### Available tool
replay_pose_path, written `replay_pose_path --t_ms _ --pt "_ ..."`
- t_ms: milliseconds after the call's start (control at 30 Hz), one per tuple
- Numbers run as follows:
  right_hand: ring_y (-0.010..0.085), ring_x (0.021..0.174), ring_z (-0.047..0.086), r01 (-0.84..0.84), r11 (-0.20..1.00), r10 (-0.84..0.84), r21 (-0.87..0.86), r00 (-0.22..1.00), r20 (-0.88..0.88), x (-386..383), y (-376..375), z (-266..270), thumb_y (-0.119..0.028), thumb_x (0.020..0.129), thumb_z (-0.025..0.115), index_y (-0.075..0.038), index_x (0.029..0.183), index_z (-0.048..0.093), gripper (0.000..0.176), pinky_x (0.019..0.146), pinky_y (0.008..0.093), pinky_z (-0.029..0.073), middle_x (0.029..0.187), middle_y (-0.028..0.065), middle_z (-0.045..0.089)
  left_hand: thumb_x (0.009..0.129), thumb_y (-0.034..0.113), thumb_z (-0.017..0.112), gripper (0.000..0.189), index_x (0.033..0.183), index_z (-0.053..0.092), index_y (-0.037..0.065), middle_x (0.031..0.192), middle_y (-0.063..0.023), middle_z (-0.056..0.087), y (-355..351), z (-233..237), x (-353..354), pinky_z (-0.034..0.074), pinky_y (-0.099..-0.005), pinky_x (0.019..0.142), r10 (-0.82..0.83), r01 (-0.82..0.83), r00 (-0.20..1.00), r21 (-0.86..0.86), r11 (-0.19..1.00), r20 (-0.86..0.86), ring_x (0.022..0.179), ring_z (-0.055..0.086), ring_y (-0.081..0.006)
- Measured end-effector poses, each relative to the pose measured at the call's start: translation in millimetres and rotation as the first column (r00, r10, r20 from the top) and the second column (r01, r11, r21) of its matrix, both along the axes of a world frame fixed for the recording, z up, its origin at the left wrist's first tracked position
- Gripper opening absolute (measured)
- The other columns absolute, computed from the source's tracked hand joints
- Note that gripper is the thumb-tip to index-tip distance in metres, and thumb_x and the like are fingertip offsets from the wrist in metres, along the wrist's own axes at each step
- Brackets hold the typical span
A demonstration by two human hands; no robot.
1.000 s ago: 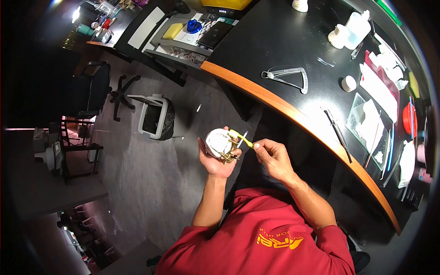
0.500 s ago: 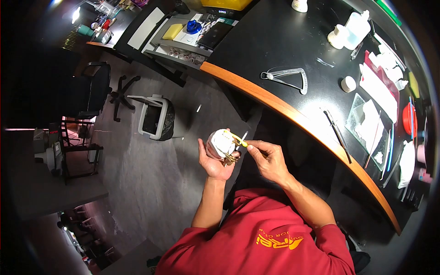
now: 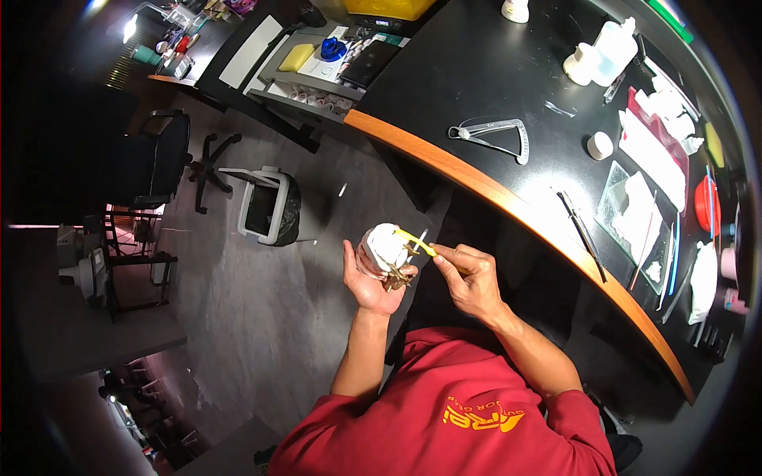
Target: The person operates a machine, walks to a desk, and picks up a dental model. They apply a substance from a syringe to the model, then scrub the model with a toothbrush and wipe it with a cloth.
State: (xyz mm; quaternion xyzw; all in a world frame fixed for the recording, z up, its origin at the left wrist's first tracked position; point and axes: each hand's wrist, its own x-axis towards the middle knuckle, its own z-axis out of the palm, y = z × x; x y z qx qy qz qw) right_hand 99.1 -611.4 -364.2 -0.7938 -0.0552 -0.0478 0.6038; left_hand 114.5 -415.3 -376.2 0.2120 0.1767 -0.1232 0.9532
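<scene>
My left hand (image 3: 363,284) cradles a white plaster cast (image 3: 381,246) mounted on a small brass-coloured frame (image 3: 397,274), held out over the floor in front of my red shirt. My right hand (image 3: 471,279) pinches a thin yellow-handled tool (image 3: 415,242) between thumb and fingers. The tool's tip rests against the top right side of the cast. Both hands are close together, just off the orange edge of the black bench (image 3: 476,71).
On the bench lie a metal caliper gauge (image 3: 496,136), a long thin instrument (image 3: 583,234), a glass slab with white material (image 3: 631,208), white bottles (image 3: 603,51) and a small white jar (image 3: 600,145). A waste bin (image 3: 270,205) and an office chair (image 3: 163,155) stand on the floor at left.
My right hand drew in towards the cast, bringing the yellow tool's tip onto it. The cast turned slightly in my left hand.
</scene>
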Motion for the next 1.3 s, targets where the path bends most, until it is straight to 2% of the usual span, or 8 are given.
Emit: replay_pose_path --t_ms 200,300,600,767,933,1033,1200,1300 --pt "0.0154 0.058 0.060 0.018 1.000 -0.018 -0.007 1.000 -0.005 -4.4 -7.8 2.8 -0.007 0.096 0.072 -0.001 0.111 0.078 0.018 0.054 0.0309 0.046 0.071 0.0104 0.065 0.102 0.069 0.037 0.070 0.130 0.063 0.010 0.120 -0.0098 0.070 3.4 0.2 2.7 0.048 -0.0371 0.065 0.043 -0.043 0.999 0.000 0.999 0.026 0.097 0.067 -0.0276" --pt "0.0166 0.063 0.064 0.036 0.999 -0.036 0.016 0.999 -0.033 -5.4 -9.1 7.0 -0.008 0.097 0.071 0.001 0.111 0.077 0.018 0.057 0.0305 0.048 0.076 0.0114 0.068 0.101 0.070 0.038 0.070 0.129 0.063 0.012 0.121 -0.0085 0.070 1.6 7.3 6.3 0.048 -0.0371 0.063 0.026 -0.023 1.000 0.144 0.989 -0.016 0.096 0.067 -0.0271" --pt "0.0184 0.070 0.068 0.003 0.997 0.007 0.073 0.990 -0.142 -6.1 -1.0 11.7 -0.010 0.098 0.068 0.002 0.112 0.076 0.020 0.064 0.0307 0.053 0.088 0.0149 0.074 0.101 0.071 0.037 0.071 0.128 0.063 0.011 0.113 -0.0086 0.071 -12.3 4.4 9.3 0.060 -0.0429 0.068 0.113 -0.095 0.991 0.220 0.971 -0.069 0.093 0.069 -0.0252" --pt "0.0192 0.071 0.069 -0.004 0.999 0.012 0.038 0.977 -0.213 -6.1 -11.1 9.2 -0.011 0.099 0.067 0.003 0.112 0.075 0.021 0.065 0.0323 0.054 0.091 0.0166 0.075 0.104 0.069 0.033 0.071 0.131 0.061 0.009 0.115 -0.0087 0.069 -9.5 2.4 3.0 0.058 -0.0384 0.071 0.024 -0.023 1.000 0.401 0.916 0.002 0.094 0.069 -0.0220" --pt "0.0216 0.069 0.069 0.051 0.998 -0.047 0.045 0.995 -0.093 1.0 -3.8 20.7 -0.010 0.098 0.068 0.002 0.112 0.075 0.020 0.064 0.0322 0.053 0.087 0.0160 0.073 0.108 0.065 0.028 0.070 0.135 0.057 0.008 0.121 -0.0082 0.067 -21.8 1.5 3.3 0.056 -0.0381 0.087 0.098 -0.105 0.994 0.571 0.814 0.043 0.104 0.066 -0.0205" --pt "0.0239 0.065 0.066 0.044 0.999 -0.044 -0.011 0.999 0.007 3.9 2.4 24.7 -0.008 0.096 0.069 0.001 0.112 0.075 0.020 0.061 0.0339 0.052 0.081 0.0150 0.070 0.110 0.061 0.030 0.068 0.135 0.054 0.003 0.129 -0.0100 0.061 -21.8 -10.4 0.9 0.048 -0.0348 0.101 0.107 -0.197 0.979 0.673 0.713 0.173 0.116 0.061 -0.0199" --pt "0.0232 0.055 0.058 0.024 0.982 -0.002 -0.189 0.993 0.117 -12.5 3.7 5.5 -0.005 0.092 0.073 -0.001 0.113 0.076 0.022 0.052 0.0365 0.046 0.069 0.0110 0.059 0.110 0.060 0.031 0.066 0.130 0.056 0.003 0.123 -0.0089 0.062 -18.5 -11.5 0.2 0.046 -0.0335 0.103 0.183 -0.234 0.972 0.668 0.706 0.147 0.114 0.060 -0.0190" --pt "0.0207 0.052 0.054 0.023 0.984 0.007 -0.178 0.986 0.165 -23.0 -1.8 -5.1 -0.004 0.089 0.075 -0.003 0.114 0.076 0.024 0.049 0.0351 0.043 0.067 0.0090 0.055 0.109 0.062 0.033 0.068 0.132 0.056 0.002 0.126 -0.0099 0.062 -13.9 -16.7 0.9 0.043 -0.0345 0.106 0.212 -0.220 0.972 0.695 0.684 0.100 0.117 0.060 -0.0202"
